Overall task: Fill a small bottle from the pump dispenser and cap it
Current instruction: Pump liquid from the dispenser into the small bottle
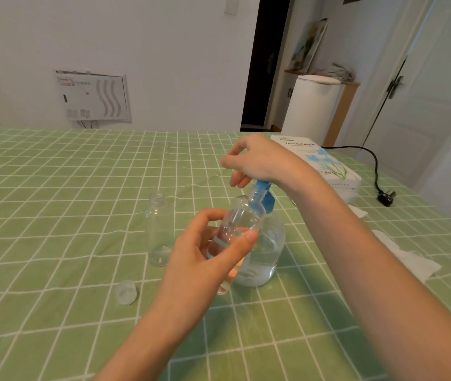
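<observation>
My left hand (pixel 207 251) grips a small clear bottle (pixel 239 224), tilted so that its mouth sits under the blue pump head (pixel 265 195) of the clear dispenser (pixel 267 254). The dispenser stands on the table and holds clear liquid. My right hand (pixel 257 160) rests on top of the pump head, palm down, fingers hanging loosely bent. A second small clear bottle (pixel 159 229) stands upright and uncapped to the left. A translucent cap (pixel 126 292) lies on the cloth in front of it.
The table carries a green checked cloth (pixel 53 215). A tissue paper box (pixel 320 163) lies at the back right, with white tissues (pixel 411 259) spread near my right forearm. A black cable and plug (pixel 385 198) lie at the right edge.
</observation>
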`<action>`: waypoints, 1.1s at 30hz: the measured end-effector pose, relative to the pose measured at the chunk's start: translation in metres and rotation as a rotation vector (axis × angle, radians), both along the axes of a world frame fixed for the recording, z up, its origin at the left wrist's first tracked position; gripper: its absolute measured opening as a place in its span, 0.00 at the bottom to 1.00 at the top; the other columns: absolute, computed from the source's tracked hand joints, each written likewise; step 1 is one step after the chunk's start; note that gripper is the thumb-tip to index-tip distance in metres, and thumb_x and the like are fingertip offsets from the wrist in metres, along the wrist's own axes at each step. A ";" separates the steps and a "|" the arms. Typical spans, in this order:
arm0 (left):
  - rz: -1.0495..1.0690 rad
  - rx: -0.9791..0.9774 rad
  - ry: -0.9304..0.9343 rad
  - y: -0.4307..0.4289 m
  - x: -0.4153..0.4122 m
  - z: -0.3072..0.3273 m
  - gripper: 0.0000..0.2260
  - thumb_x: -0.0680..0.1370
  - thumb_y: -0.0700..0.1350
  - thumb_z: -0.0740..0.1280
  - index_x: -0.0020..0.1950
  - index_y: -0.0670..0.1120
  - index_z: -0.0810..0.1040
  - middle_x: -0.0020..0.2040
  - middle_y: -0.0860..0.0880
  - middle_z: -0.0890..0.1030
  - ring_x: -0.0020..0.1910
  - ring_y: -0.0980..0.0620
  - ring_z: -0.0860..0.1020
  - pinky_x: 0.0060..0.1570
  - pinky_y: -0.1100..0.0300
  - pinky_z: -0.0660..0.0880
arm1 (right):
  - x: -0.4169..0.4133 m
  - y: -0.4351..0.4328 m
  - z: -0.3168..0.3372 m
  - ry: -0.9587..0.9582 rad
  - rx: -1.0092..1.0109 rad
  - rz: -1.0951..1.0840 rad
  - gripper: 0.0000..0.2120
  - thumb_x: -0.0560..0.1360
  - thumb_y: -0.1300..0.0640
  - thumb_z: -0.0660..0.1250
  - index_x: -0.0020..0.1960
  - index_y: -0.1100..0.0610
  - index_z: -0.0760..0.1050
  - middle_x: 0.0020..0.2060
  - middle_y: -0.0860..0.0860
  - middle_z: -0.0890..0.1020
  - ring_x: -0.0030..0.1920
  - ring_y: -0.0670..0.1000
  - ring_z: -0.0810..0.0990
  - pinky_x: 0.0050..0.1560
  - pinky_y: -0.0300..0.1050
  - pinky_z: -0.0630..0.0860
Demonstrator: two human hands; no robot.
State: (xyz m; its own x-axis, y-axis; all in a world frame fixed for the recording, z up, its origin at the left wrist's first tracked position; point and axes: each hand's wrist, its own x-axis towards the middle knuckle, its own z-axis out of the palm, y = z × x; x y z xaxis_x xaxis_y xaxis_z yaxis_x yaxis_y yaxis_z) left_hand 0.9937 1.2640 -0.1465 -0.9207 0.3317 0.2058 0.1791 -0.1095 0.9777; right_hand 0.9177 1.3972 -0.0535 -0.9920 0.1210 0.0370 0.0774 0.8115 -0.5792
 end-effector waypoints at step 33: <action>0.003 0.012 -0.003 -0.002 0.001 -0.002 0.14 0.65 0.53 0.72 0.49 0.52 0.78 0.38 0.48 0.83 0.36 0.49 0.79 0.30 0.65 0.74 | 0.003 -0.005 -0.006 -0.052 0.053 0.029 0.11 0.76 0.57 0.66 0.57 0.58 0.75 0.34 0.49 0.82 0.51 0.52 0.84 0.56 0.47 0.77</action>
State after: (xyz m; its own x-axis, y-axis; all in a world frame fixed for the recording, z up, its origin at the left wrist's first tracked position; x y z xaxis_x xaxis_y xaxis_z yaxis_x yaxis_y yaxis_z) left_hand 0.9943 1.2622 -0.1482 -0.9224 0.3261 0.2071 0.1767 -0.1205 0.9769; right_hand 0.9210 1.3921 -0.0598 -0.9958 0.0909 -0.0087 0.0816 0.8432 -0.5314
